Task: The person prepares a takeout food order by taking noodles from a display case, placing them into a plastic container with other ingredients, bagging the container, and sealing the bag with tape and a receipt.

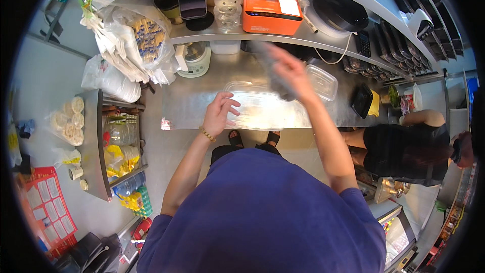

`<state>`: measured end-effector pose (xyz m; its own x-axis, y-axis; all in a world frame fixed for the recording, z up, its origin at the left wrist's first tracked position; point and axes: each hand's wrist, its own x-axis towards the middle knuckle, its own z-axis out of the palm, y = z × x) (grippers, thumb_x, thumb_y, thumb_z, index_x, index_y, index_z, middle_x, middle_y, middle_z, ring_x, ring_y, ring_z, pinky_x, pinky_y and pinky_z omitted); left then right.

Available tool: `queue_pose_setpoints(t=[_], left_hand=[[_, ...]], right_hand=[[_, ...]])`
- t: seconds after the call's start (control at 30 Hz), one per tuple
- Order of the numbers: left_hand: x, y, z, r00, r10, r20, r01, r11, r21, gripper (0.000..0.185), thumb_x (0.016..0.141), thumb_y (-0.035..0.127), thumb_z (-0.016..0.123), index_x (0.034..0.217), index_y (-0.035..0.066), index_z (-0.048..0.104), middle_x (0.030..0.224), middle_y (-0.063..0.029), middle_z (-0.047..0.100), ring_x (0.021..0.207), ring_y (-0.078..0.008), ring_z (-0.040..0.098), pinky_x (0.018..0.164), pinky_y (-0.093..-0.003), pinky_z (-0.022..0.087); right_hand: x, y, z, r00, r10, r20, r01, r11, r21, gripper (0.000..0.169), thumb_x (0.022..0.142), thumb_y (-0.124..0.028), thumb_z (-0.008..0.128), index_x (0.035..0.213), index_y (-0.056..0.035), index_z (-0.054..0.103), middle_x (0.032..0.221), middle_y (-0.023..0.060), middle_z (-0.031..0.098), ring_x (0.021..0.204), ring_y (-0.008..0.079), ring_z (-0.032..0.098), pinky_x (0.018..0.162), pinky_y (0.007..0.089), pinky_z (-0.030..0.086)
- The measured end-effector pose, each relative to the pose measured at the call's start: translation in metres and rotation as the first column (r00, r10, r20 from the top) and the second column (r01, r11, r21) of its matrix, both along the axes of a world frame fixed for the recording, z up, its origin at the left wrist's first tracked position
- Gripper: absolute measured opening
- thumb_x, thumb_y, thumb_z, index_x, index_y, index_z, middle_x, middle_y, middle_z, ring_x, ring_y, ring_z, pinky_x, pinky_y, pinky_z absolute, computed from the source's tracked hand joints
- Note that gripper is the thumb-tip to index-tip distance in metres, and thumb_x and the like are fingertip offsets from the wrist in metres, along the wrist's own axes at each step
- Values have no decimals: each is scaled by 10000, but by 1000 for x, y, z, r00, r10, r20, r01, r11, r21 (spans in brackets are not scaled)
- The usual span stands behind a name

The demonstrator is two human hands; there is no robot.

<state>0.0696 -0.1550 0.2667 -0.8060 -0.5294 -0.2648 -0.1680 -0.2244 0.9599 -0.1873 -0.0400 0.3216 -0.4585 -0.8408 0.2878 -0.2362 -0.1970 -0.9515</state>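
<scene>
My right hand (293, 74) is blurred by motion above the stainless steel counter (182, 102), closed on a grey cloth (278, 83). Left of it, my left hand (219, 113) hovers with its fingers apart and nothing in them, a beaded bracelet at the wrist. Between and below the hands lies a clear plastic container or lid (246, 102), partly lost in the glare. A second clear plastic lid (322, 82) rests on the counter just right of my right hand.
A kitchen scale (195, 62) stands at the counter's back left, below a shelf holding an orange box (271, 13) and a clear jar (227, 7). A black tray (362, 100) and a yellow cloth (374, 104) lie at the right, near another person (409, 151) in black.
</scene>
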Motion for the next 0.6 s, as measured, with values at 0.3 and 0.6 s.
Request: queue_pose_setpoints(t=[0.3,0.6], left_hand=[[-18,-10,8,996,-44,-79,3,889,-459,137,981,96,489,1016,-9,570,663,-76,630,549,-155,629,520,-299,485],[-7,-26,-13,935,345,-80,-351,933,-82,183,1013,195,501,1069,35,570,752,-71,633,571,-117,602,434,-248,505]], right_hand=[[34,-43,0,817,547,-184,-381,751,539,408,867,-349,693,1061,8,652,960,241,676,896,386,644,778,410,492],[21,12,7,951,274,-144,-108,730,675,394,839,-323,730,1077,-16,659,937,187,692,847,242,662,793,348,502]])
